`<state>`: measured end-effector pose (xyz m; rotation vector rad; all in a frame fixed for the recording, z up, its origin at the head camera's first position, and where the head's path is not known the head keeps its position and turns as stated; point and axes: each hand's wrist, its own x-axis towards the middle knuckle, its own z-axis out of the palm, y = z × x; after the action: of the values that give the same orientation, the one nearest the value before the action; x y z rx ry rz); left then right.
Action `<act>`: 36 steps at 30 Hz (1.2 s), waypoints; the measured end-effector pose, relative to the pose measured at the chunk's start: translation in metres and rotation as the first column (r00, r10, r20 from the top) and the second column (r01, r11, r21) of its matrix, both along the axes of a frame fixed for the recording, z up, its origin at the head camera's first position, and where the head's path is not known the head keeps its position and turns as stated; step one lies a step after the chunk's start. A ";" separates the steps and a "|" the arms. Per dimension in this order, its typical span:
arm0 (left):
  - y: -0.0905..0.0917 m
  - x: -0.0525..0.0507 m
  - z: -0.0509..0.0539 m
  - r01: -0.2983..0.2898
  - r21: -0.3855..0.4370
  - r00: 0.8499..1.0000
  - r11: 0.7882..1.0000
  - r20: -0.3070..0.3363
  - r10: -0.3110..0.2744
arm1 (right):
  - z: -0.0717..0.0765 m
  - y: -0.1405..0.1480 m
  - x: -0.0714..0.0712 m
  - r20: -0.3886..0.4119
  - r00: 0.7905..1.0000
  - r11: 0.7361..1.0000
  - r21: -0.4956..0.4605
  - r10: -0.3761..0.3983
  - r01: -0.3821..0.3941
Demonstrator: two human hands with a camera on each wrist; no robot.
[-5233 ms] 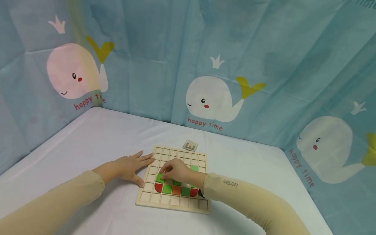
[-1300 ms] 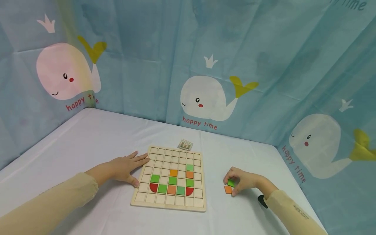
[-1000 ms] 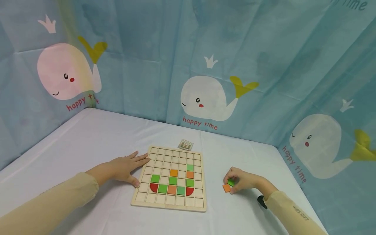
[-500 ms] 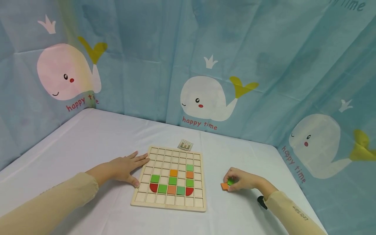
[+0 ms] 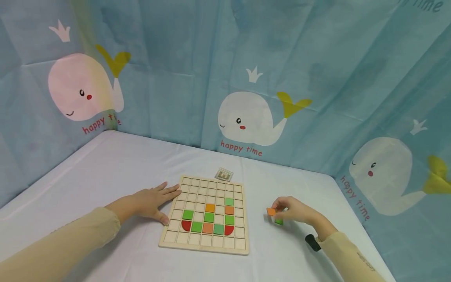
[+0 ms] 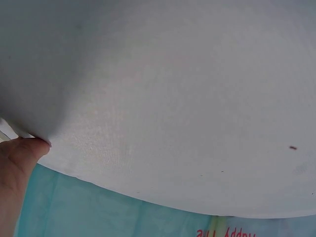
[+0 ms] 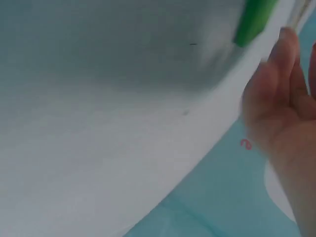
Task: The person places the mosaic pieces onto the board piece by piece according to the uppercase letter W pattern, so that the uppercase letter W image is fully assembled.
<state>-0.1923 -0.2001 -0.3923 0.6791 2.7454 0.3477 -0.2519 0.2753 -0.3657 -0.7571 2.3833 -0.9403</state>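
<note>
A wooden grid board (image 5: 204,248) lies on the white table, with green, orange and red tiles set in its lower cells. My left hand (image 5: 149,201) rests at the board's left edge with its fingers spread. In the left wrist view only part of that hand (image 6: 19,163) shows. To the right of the board my right hand (image 5: 294,210) pinches an orange square tile (image 5: 271,212), raised off the cloth. Beneath the fingers sits a green tile (image 5: 279,221), partly covered by the hand. The right wrist view shows a green tile (image 7: 254,22) near the blurred fingers.
A small card (image 5: 224,174) with a printed grid pattern lies just behind the board. The white tablecloth (image 5: 123,168) ends at a blue curtain (image 5: 169,98) with whale prints. A black object (image 5: 312,243) sits at the right wrist.
First my right hand set a green tile on the board, then it moved right to the loose tiles. It slid the orange tile leftward and has now lifted it. My left hand stayed put.
</note>
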 end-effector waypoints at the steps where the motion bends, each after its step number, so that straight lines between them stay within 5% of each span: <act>1: 0.000 0.000 0.000 0.000 0.001 1.000 1.000 0.000 0.000 | 0.002 -0.001 0.000 0.018 1.000 1.000 -0.016 -0.026 0.026; 8: 0.000 0.001 0.003 -0.001 0.004 1.000 1.000 -0.006 0.001 | 0.007 -0.009 0.000 0.157 0.976 0.975 -0.135 -0.153 0.175; 15: 0.000 0.001 0.002 0.019 0.010 1.000 1.000 -0.012 -0.019 | 0.016 -0.023 0.004 0.154 0.975 0.960 -0.208 -0.157 0.188; 27: -0.001 0.000 0.000 0.007 0.005 1.000 1.000 0.001 -0.007 | 0.021 -0.049 0.004 0.176 0.959 0.950 -0.180 -0.223 0.254; 36: -0.001 0.000 -0.001 0.011 0.007 1.000 1.000 -0.005 -0.011 | 0.025 -0.061 0.006 0.189 0.963 0.951 -0.205 -0.193 0.231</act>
<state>-0.1919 -0.2009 -0.3930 0.6967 2.7451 0.3533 -0.2460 0.2143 -0.3408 -0.4821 2.2662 -1.3276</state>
